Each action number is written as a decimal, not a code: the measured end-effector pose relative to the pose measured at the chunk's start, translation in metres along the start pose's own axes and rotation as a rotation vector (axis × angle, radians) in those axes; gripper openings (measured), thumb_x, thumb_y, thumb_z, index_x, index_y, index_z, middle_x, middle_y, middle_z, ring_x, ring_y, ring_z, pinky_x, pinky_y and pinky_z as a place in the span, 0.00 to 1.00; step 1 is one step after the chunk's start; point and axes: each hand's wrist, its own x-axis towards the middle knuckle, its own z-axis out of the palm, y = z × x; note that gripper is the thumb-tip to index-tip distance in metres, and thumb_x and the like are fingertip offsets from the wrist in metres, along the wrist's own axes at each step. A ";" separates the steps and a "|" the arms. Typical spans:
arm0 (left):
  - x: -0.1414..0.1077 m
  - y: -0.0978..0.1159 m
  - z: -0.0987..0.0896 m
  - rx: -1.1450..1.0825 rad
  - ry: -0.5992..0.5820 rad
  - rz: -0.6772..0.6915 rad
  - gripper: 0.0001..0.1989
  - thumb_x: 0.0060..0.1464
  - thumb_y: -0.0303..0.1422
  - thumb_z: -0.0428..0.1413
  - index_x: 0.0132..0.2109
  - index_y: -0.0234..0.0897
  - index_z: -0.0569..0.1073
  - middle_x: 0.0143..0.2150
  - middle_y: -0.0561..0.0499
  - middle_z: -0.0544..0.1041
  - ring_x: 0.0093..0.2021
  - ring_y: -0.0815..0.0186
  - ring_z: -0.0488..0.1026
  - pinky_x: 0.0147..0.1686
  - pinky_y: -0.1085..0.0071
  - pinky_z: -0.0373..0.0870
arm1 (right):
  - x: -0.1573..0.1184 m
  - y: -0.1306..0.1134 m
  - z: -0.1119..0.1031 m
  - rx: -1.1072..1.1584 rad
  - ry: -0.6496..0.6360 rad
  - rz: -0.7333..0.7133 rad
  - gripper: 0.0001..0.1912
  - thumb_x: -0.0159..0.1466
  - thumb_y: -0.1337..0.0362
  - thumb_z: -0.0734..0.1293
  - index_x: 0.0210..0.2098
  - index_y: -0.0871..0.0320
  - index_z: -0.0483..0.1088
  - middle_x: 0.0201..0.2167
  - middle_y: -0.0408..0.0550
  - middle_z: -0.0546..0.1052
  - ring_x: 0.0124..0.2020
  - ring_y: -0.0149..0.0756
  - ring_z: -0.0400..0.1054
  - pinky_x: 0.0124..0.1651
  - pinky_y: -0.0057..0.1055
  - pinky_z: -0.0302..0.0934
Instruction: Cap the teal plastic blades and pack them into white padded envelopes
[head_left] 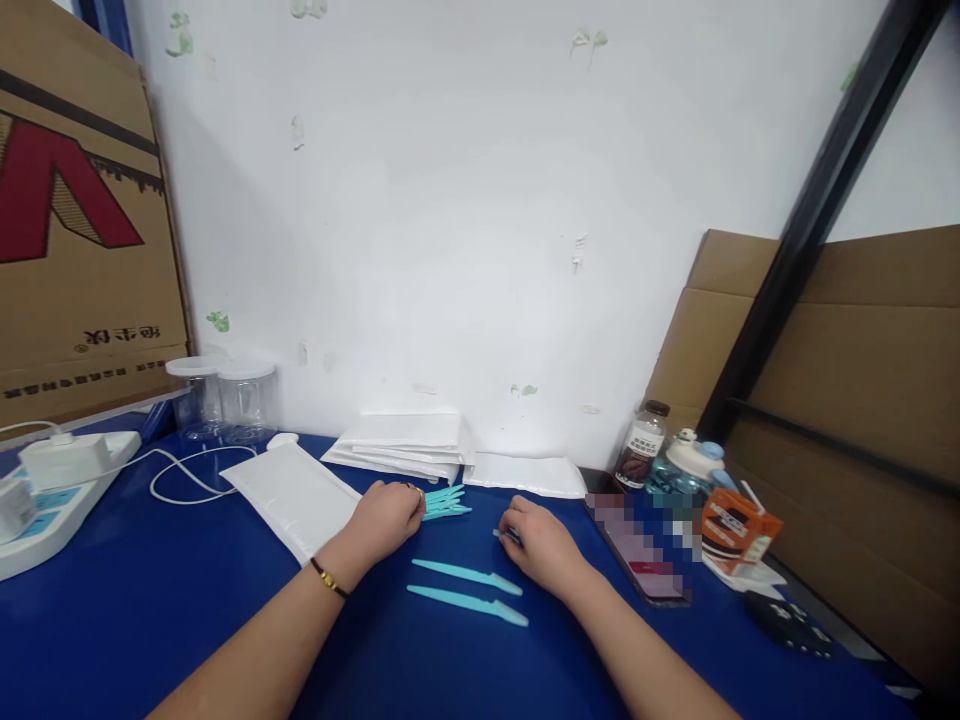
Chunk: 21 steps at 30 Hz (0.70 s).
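My left hand (390,518) is closed around the ends of several turquoise eyebrow razors (448,500), which fan out to the right past its fingers. To the right, my right hand (538,540) has its fingers curled close to the tabletop. A small pale tip shows at those fingertips; the rest of it is hidden. Two more turquoise eyebrow razors, an upper one (465,573) and a lower one (466,601), lie side by side on the blue table (420,670) in front of my hands. A white padded envelope (296,492) lies beside my left wrist.
Stacked white envelopes (405,440) and another envelope (525,474) lie along the wall. A phone (637,550), bottle (642,445), drink carton (739,530) and black object (787,622) are at right. Lidded jars (247,400) and a power strip (82,500) sit left.
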 end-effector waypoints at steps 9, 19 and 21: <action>-0.004 0.008 -0.001 -0.405 -0.053 -0.008 0.12 0.59 0.35 0.38 0.36 0.38 0.64 0.29 0.51 0.72 0.27 0.68 0.69 0.27 0.74 0.58 | -0.001 0.004 -0.005 0.294 0.071 0.045 0.08 0.62 0.64 0.57 0.32 0.58 0.66 0.28 0.44 0.70 0.28 0.31 0.62 0.32 0.26 0.55; -0.006 0.012 0.003 -0.559 -0.103 0.077 0.13 0.59 0.37 0.35 0.36 0.39 0.61 0.29 0.53 0.70 0.26 0.70 0.66 0.27 0.75 0.59 | 0.000 0.011 -0.004 0.868 0.081 0.139 0.17 0.59 0.52 0.61 0.35 0.60 0.68 0.28 0.47 0.73 0.27 0.31 0.67 0.33 0.28 0.61; -0.006 0.014 0.003 -0.569 -0.114 0.072 0.12 0.59 0.36 0.35 0.36 0.39 0.61 0.29 0.53 0.70 0.26 0.70 0.66 0.27 0.75 0.59 | 0.001 0.008 -0.003 0.857 0.068 0.135 0.17 0.59 0.52 0.62 0.35 0.60 0.68 0.27 0.47 0.73 0.27 0.31 0.67 0.32 0.28 0.61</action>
